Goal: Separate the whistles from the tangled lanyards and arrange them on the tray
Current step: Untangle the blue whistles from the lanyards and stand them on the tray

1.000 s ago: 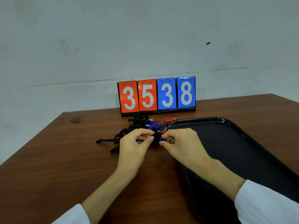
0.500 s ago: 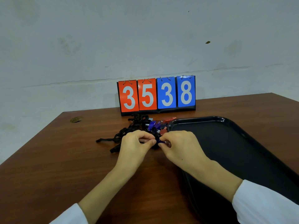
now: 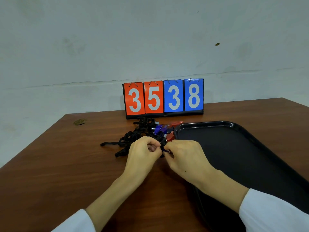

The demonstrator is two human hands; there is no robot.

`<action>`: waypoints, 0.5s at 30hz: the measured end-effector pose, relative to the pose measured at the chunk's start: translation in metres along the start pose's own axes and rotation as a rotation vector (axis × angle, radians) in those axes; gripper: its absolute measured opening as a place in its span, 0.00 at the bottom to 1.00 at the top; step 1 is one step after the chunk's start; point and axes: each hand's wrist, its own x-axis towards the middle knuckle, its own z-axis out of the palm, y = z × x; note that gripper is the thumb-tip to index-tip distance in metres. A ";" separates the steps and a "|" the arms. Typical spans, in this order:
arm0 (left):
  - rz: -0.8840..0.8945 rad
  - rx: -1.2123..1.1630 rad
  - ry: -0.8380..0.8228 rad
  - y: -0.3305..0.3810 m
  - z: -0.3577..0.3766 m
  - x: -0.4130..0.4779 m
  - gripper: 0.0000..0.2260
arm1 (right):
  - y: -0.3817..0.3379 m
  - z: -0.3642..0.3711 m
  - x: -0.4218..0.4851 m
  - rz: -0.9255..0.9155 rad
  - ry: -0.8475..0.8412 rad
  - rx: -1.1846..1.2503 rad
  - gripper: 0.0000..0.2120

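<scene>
A heap of tangled black lanyards [image 3: 133, 137] lies on the brown table, left of the black tray [image 3: 237, 148]. Blue whistles [image 3: 158, 128] and red whistles [image 3: 170, 136] sit in the heap beside the tray's left rim. My left hand [image 3: 143, 153] pinches a black lanyard at the near edge of the heap. My right hand [image 3: 184, 154] meets it fingertip to fingertip and pinches a blue whistle [image 3: 164, 149] with a metal ring; the fingers hide most of it. Nothing lies on the tray.
A flip scoreboard [image 3: 163, 97] reading 35 38 stands at the table's back edge, just behind the heap. A small round brass fitting [image 3: 80, 122] is set in the table at the far left. A plain wall rises behind.
Both hands have drawn a little closer together and toward me over the near edge of the heap. The blue whistle is now more covered by the right fingers.
</scene>
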 end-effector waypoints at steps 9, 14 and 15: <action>0.414 0.229 0.084 -0.015 0.009 -0.003 0.07 | 0.001 -0.002 -0.001 0.038 -0.059 0.053 0.09; 0.377 0.241 0.010 -0.012 0.007 -0.001 0.13 | 0.004 0.003 -0.002 0.016 -0.022 0.001 0.05; 0.365 0.240 -0.008 -0.011 0.006 -0.002 0.15 | 0.003 0.003 -0.002 0.006 -0.031 -0.006 0.05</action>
